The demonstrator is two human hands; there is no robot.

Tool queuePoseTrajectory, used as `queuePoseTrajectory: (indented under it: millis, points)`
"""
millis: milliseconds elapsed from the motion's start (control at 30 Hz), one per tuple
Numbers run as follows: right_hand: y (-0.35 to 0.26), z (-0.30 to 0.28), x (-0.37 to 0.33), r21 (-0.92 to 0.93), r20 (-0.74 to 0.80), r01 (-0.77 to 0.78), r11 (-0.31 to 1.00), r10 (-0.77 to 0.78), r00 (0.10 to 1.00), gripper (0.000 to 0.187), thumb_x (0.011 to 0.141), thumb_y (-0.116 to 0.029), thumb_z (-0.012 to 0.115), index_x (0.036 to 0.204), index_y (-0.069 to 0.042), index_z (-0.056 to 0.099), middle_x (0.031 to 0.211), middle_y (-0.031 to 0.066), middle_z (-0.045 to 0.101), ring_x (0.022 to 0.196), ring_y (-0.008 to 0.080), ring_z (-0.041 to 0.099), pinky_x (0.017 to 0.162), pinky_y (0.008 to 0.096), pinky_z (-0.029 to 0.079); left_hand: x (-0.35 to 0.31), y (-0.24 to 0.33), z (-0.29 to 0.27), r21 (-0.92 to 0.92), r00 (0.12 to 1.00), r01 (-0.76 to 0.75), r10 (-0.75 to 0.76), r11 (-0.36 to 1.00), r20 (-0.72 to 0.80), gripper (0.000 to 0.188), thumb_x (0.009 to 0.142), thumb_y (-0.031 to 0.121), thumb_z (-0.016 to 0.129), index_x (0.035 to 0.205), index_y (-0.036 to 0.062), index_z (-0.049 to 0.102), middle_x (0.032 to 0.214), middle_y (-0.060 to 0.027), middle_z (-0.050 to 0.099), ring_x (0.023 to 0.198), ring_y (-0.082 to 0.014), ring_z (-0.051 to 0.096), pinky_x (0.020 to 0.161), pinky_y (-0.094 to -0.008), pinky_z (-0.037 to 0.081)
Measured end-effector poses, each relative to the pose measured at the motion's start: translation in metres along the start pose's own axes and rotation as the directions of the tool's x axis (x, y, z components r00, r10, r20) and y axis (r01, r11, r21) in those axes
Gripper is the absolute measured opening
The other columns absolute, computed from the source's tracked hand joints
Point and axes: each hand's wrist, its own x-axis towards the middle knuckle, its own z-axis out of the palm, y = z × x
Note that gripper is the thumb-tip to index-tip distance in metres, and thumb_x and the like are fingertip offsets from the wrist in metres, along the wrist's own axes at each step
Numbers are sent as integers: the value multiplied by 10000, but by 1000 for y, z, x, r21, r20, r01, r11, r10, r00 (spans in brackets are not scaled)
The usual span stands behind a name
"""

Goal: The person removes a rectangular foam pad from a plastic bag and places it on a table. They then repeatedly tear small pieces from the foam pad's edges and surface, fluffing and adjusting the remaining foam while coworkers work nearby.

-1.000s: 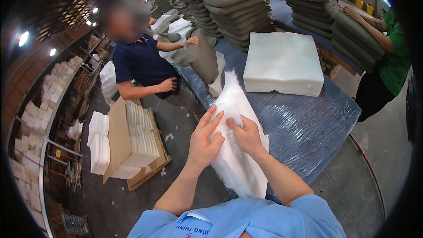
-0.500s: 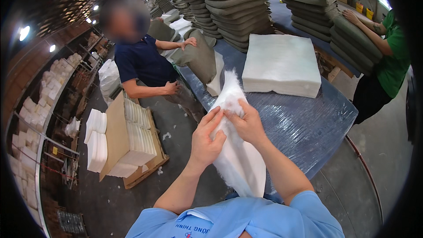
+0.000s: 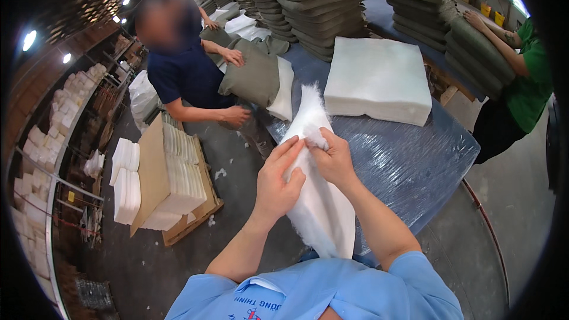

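Before my body a white cushion pad (image 3: 332, 207) wrapped in fluffy fiber batting stands on its narrow side, its far tip pointing over the table. My left hand (image 3: 281, 176) lies along its left side, fingers stretched onto the top edge and thumb apart from them. Close by, my right hand (image 3: 333, 159) is closed, pinching a loose tuft of white fiber (image 3: 315, 137) at that edge. The fingertips of both hands nearly meet. Wispy fiber fringes the pad's left side. My fingers hide part of the pinched spot.
A blue plastic-covered table (image 3: 409, 166) bears a white batting stack (image 3: 379, 80) and piled grey-green cushions (image 3: 320, 12). At left, a person in navy (image 3: 184, 77) handles a grey-green cushion cover (image 3: 252, 77), near a pallet of white pads (image 3: 178, 184). A person in green (image 3: 527, 77) stands at right.
My right hand has pulled a tuft of fiber up from the pad's edge. My left hand stays almost still. The person in navy has turned the cushion cover, its white insert now showing.
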Motion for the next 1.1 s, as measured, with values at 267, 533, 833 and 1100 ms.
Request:
queuePoseTrajectory:
  millis: [267, 533, 833, 1100]
  points:
    - [38, -22, -61, 209, -50, -330, 921, 347, 936, 317, 961, -269, 718, 959, 34, 623, 776, 183, 602, 701, 224, 601, 646, 366, 482, 3, -13, -1, -17, 999, 41, -42, 999, -33, 506, 869, 27, 566, 1366, 1, 654, 1481, -190, 574, 1388, -302, 535, 1167, -387, 381]
    - [-36, -25, -55, 21, 174, -115, 993, 109, 979, 322, 992, -268, 680, 921, 24, 564, 755, 157, 536, 637, 207, 532, 597, 361, 437, -1, -11, 18, -884, 954, 115, -298, 454, -29, 596, 1130, 381, 352, 1645, 94, 264, 1665, -102, 338, 1467, -281, 424, 1221, -405, 330]
    - [-5, -9, -95, -200, -41, 249, 948, -261, 964, 142, 946, -129, 664, 1023, -16, 625, 1014, 195, 619, 906, 294, 631, 763, 364, 508, -57, -35, 52, -683, 953, -41, -178, 729, -246, 664, 1117, 315, 373, 1673, 99, 79, 1701, -164, 211, 1529, -304, 301, 1246, -435, 251]
    - [-18, -14, -73, 58, -101, 87, 995, -81, 992, 148, 928, -101, 734, 974, 2, 639, 752, 96, 584, 616, 269, 535, 592, 359, 455, -43, -29, 37, -7, 926, -257, 244, 966, -287, 518, 1004, 103, 544, 1511, 27, 471, 1686, -237, 230, 1525, -364, 311, 1227, -432, 275]
